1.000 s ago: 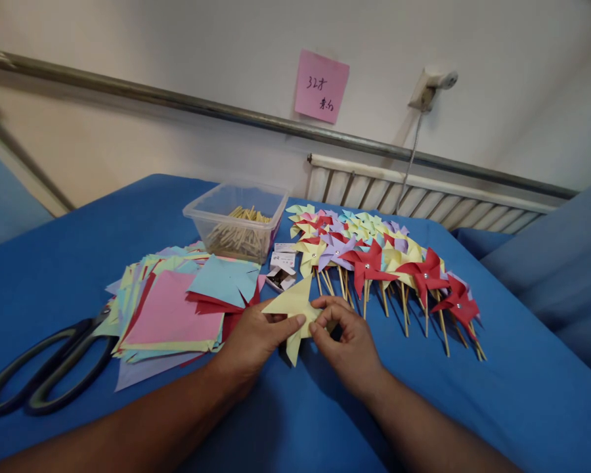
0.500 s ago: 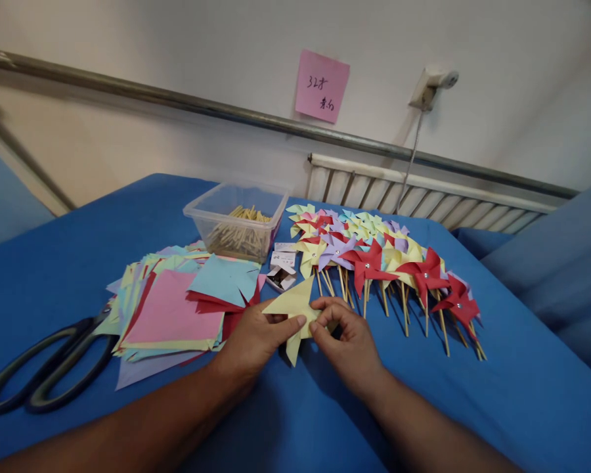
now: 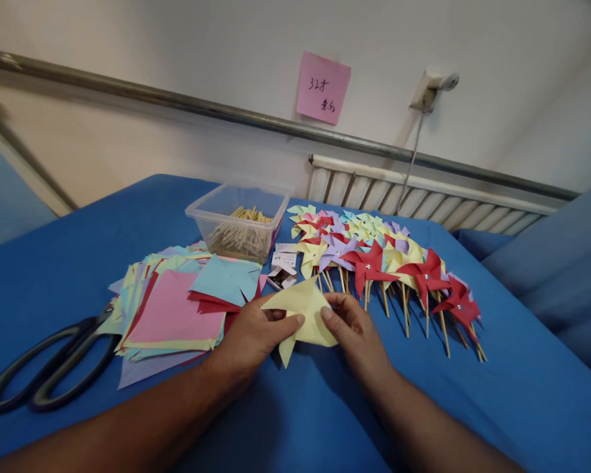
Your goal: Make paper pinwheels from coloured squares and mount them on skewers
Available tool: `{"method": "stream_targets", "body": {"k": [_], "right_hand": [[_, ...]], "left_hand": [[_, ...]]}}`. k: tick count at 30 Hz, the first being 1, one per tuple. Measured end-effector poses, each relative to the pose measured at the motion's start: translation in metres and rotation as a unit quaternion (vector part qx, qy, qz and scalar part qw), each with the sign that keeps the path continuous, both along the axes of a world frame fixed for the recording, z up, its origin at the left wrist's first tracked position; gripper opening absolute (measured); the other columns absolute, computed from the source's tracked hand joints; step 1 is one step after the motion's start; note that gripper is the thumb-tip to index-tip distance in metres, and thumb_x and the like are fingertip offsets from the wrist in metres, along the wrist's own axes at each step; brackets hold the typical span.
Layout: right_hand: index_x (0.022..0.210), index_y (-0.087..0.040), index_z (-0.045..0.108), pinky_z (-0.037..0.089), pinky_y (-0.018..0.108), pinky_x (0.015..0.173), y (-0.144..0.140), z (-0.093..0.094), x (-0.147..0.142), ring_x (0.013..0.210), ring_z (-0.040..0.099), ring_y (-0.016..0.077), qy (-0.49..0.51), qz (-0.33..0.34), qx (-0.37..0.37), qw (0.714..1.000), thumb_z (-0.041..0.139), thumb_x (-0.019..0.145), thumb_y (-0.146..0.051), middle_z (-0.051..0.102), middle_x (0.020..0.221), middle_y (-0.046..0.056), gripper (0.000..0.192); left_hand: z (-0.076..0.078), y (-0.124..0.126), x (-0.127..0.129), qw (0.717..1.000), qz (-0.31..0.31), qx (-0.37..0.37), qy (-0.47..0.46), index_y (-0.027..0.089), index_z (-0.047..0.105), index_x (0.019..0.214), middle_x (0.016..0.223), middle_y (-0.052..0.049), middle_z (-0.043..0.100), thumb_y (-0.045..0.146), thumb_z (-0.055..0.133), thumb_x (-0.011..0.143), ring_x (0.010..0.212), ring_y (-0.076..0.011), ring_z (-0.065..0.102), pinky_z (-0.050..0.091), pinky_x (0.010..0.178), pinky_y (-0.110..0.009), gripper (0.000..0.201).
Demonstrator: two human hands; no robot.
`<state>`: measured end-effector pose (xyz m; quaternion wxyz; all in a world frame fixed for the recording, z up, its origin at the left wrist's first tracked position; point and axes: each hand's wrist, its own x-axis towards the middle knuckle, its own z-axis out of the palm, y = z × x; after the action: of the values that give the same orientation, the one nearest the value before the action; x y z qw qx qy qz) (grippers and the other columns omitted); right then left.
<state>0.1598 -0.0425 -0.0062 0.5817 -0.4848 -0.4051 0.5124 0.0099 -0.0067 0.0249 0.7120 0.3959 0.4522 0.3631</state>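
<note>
I've got the yellow paper (image 3: 303, 309) pinched between my left hand (image 3: 253, 335) and right hand (image 3: 352, 335), low over the blue counter (image 3: 473, 407) near the pinwheels (image 3: 374, 259), so I'd keep each flap flat under the thumbs and fold tips squarely to centre.

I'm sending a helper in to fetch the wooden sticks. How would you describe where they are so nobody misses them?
On the blue table, look toward the wall, behind the stack of coloured paper squares. The sticks lie loose in a clear plastic tub, left of the finished pinwheels; it is the only container there.
</note>
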Motion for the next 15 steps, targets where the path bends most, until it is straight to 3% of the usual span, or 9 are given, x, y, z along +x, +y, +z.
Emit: {"method": "stream_targets", "body": {"k": [5, 11, 15], "right_hand": [[0.095, -0.019, 0.062, 0.051, 0.035, 0.067, 0.0, 0.01, 0.007, 0.071, 0.067, 0.0217, 0.129, 0.109, -0.056, 0.984, 0.075, 0.069, -0.044, 0.07, 0.085, 0.005, 0.039], [0.095, -0.018, 0.06, 0.047, 0.024, 0.06, -0.003, 0.011, 0.011, 0.063, 0.061, 0.0128, 0.068, 0.141, -0.073, 0.985, 0.084, 0.059, -0.028, 0.068, 0.078, 0.0, 0.045], [0.098, -0.018, 0.058, 0.048, 0.024, 0.059, -0.001, 0.005, 0.007, 0.063, 0.061, 0.0122, 0.066, 0.147, -0.07, 0.984, 0.084, 0.058, -0.027, 0.069, 0.082, 0.001, 0.049]], "left_hand": [[0.006, 0.002, -0.004, 0.994, -0.102, 0.025, -0.03, 0.018, 0.067, 0.094, 0.072, -0.004, 0.073, 0.014, 0.076, 0.058, 0.068, -0.0231, 0.069, 0.052, 0.067, -0.033, 0.037], [-0.004, 0.006, -0.011, 0.971, -0.203, 0.108, 0.058, 0.019, 0.056, 0.1, 0.073, 0.001, 0.068, 0.011, 0.067, 0.063, 0.07, -0.02, 0.067, 0.048, 0.059, -0.027, 0.039], [0.0, 0.004, -0.012, 0.95, -0.224, 0.163, 0.142, 0.019, 0.053, 0.101, 0.075, 0.001, 0.067, 0.013, 0.064, 0.064, 0.071, -0.0194, 0.066, 0.045, 0.056, -0.024, 0.039]]}}
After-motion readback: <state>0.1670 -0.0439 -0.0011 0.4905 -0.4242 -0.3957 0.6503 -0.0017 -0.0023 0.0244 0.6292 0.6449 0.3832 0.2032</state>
